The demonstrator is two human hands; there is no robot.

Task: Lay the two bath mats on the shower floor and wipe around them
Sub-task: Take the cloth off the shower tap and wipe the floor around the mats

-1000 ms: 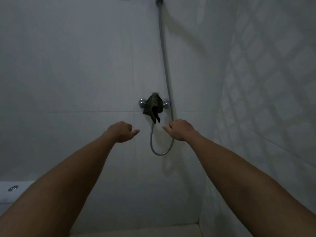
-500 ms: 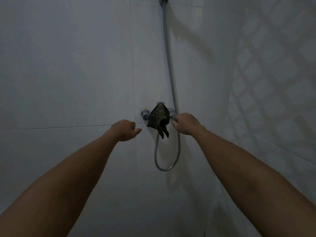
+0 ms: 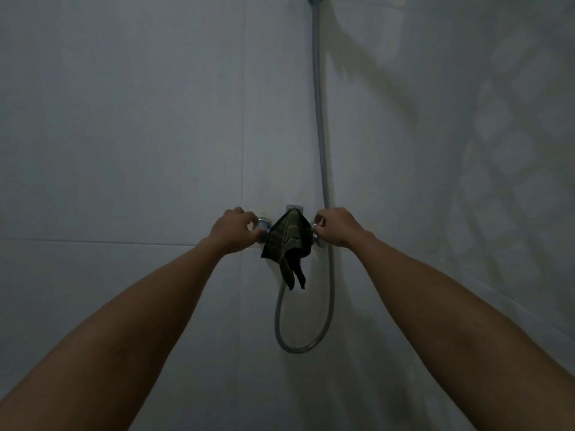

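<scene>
Shower corner, dim light: pale tiled back wall (image 3: 124, 119) ahead, side wall (image 3: 497, 150) on the right with a diamond-pattern shadow, the two meeting in a corner just right of the hose. Floor and bath mats not in frame, so can't tell where the mats are. Chrome tap fitting sits mid-wall on the horizontal tile joint. Left hand (image 3: 231, 231) curled round the left knob (image 3: 264, 227), right hand (image 3: 337, 227) curled round the right knob (image 3: 315, 231), both arms stretched out. Dark green striped cloth (image 3: 287, 244) hangs draped over the fitting between the knobs, loose ends dangling below. Grey hose (image 3: 320, 119) drops from the top edge, passes behind the right hand and loops under the cloth. Back wall left of the fitting is bare tile; right side tight against the corner.
</scene>
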